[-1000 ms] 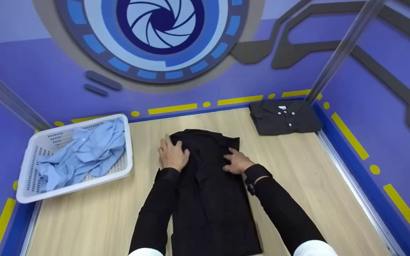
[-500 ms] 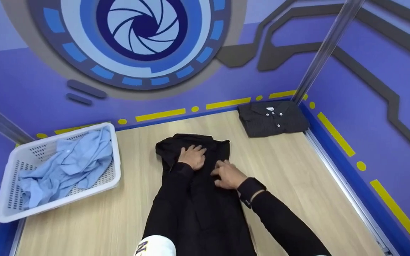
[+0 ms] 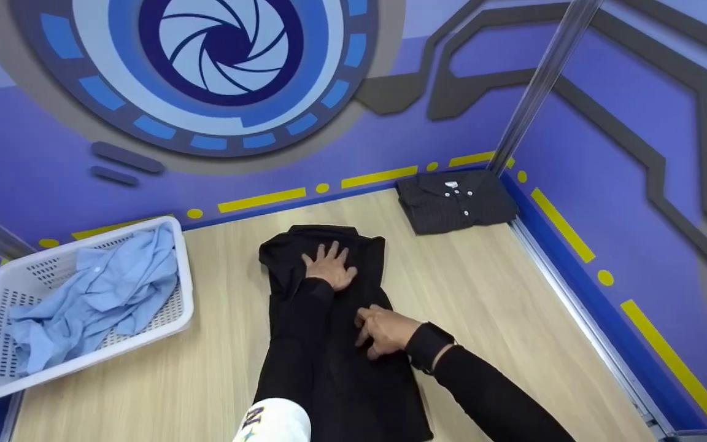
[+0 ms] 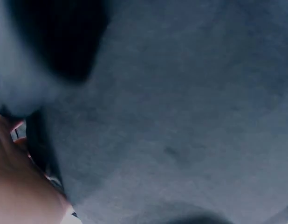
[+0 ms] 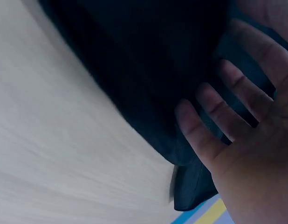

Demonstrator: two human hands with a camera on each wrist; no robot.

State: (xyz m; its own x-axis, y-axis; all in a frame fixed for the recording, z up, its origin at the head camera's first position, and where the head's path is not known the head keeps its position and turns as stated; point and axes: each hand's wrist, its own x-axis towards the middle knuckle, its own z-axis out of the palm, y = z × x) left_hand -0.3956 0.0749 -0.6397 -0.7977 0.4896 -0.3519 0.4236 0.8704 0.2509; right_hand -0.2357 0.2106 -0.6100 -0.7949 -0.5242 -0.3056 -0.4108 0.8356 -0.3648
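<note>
A black shirt lies lengthwise on the table, its sides turned in and its top end toward the back wall. My left hand rests on its upper part with the fingers spread. Lower down, by the right edge, my right hand touches the cloth with its fingertips. The right wrist view shows that hand's fingers lying apart on the dark fabric, gripping nothing visible. In the left wrist view blurred dark cloth fills most of the picture, and only part of the left hand shows.
A white perforated basket holding a crumpled light blue shirt stands at the left. In the back right corner lies a folded dark shirt with white buttons. Purple walls enclose the wooden table.
My left hand has gone from the shirt's upper left edge onto its upper middle. The right hand has slid down along the right side. The head view has shifted to the right.
</note>
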